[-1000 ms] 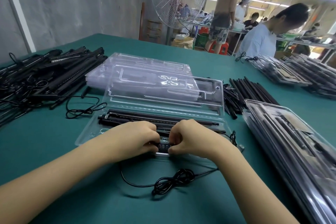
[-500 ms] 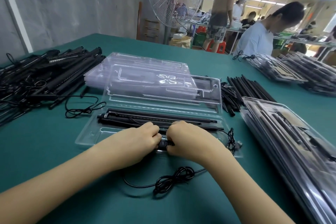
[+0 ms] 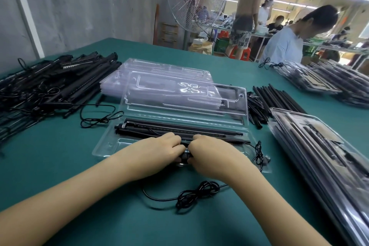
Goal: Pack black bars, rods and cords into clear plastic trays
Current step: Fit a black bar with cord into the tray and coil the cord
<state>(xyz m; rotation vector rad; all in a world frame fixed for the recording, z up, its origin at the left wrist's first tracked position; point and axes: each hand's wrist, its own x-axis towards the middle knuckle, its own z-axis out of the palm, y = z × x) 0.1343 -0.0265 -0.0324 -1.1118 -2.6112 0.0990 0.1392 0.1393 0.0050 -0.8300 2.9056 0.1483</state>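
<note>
While black bars (image 3: 179,129) lie in the clear tray (image 3: 108,146) toward the tabletop's (image 3: 60,166) near edge, left hand (image 3: 159,152) and right hand (image 3: 211,155) pinch a light, seemingly rigid controller (image 3: 184,156), probably best held by its ends, limp cord (image 3: 191,195) trailing.

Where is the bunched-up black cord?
Head view, low centre: the bunched cord lies on the green table between the forearms, nearer than the open clear tray.

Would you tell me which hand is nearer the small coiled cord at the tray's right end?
Right. The right hand sits just left of the cord; the left hand lies beyond it, further left.
</note>
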